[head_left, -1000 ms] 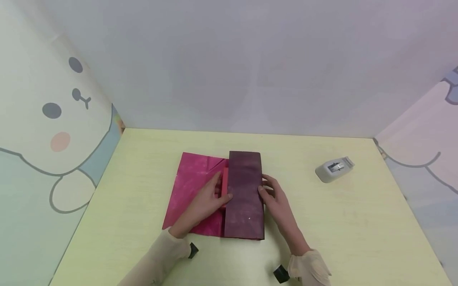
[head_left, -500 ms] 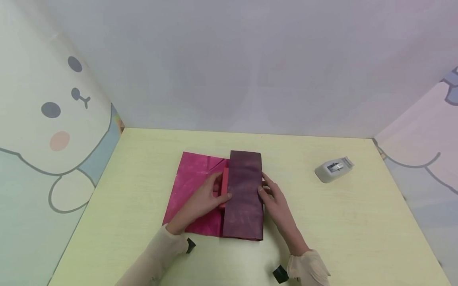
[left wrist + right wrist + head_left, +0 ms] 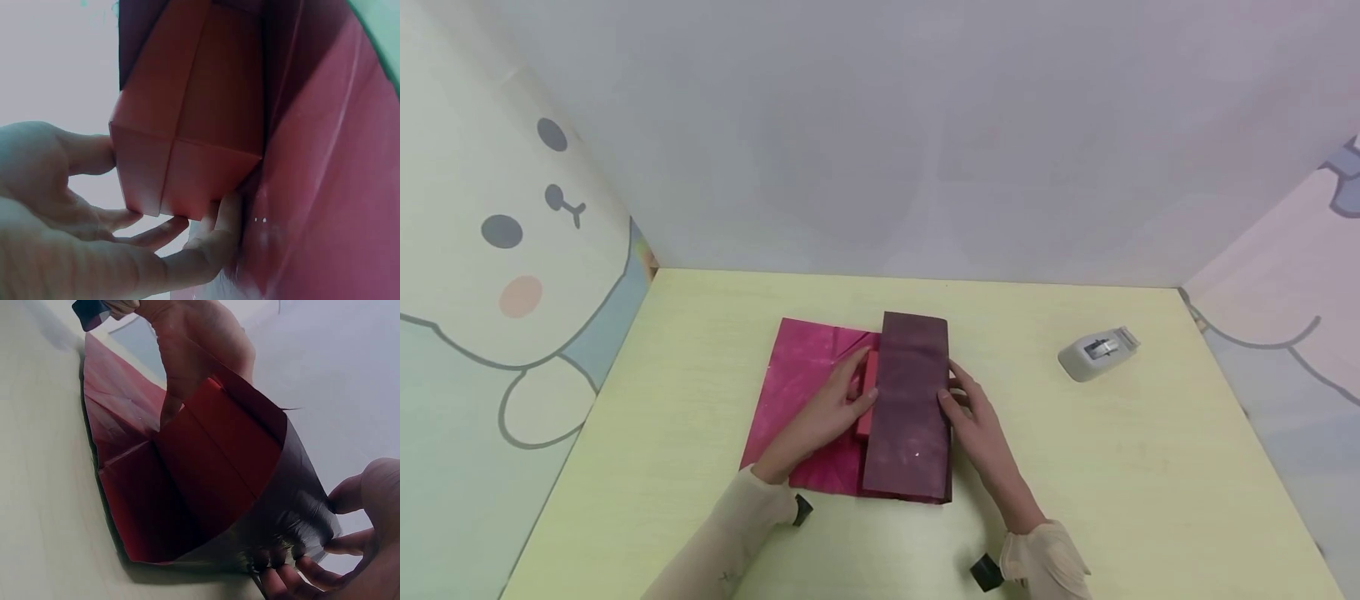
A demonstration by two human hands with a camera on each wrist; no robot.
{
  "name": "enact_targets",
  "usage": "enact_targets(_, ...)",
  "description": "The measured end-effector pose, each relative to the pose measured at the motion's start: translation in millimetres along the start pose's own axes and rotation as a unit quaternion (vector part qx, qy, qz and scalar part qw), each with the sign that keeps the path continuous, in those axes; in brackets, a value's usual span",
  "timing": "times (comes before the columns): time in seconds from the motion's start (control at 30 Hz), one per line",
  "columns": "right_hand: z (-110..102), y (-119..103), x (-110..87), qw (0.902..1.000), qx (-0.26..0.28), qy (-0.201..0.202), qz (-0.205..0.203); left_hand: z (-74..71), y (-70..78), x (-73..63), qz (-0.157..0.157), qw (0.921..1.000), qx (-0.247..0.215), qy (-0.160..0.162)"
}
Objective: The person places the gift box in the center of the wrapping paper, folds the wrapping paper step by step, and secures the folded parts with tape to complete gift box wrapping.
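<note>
A sheet of wrapping paper (image 3: 801,367), pink inside and dark purple outside, lies spread under a red box (image 3: 867,422). Its right part is folded up and over the box as a purple flap (image 3: 913,408) that hides most of it. My left hand (image 3: 829,410) holds the box at its left end, thumb on one side and fingers at the other; the left wrist view shows the closed box (image 3: 187,144) between them. At the right, my right hand (image 3: 981,429) grips the folded paper, its fingers (image 3: 312,572) and thumb on the purple outside.
A grey tape dispenser (image 3: 1097,353) lies to the right on the pale yellow table (image 3: 1150,467). Behind the table's far edge stands a plain light wall (image 3: 925,150), with cartoon-printed panels at both sides.
My left thumb has slid from the purple flap onto the box's edge. The flap's near end has shifted slightly left and away from the folded edge below. My right hand has hardly moved.
</note>
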State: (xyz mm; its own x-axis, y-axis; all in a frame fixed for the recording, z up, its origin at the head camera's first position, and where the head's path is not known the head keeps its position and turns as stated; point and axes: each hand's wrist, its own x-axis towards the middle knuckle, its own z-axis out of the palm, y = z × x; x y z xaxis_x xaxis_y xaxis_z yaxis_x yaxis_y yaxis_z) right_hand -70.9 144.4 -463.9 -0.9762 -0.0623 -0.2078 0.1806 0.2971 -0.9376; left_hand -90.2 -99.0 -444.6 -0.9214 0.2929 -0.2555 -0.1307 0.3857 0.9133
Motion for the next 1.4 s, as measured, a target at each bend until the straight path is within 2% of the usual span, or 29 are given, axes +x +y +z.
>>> enact_targets(0.37,-1.7,-0.8,0.9,0.9999,-0.011,-0.004,-0.009,3.8,1.0,1.7,-0.012,0.9994,-0.033,0.006)
enact_targets(0.73,-1.2,-0.9,-0.3,1.0000,-0.002,-0.003,0.008,11.6,3.3,1.7,-0.035,0.9941,-0.096,0.038)
enact_targets(1.0,-0.8,-0.6,-0.8,1.0000,0.001,-0.009,0.003,12.4,2.9,-0.2,-0.035,0.9954,-0.080,0.040)
enact_targets(1.27,0.1,-0.6,-0.5,0.9999,-0.007,-0.007,-0.003,14.1,0.5,-0.4,-0.033,0.9980,-0.040,0.035)
enact_targets(1.4,0.5,-1.9,-0.3,1.0000,-0.006,-0.005,-0.005,15.1,1.3,-2.1,-0.024,0.9990,-0.004,0.037)
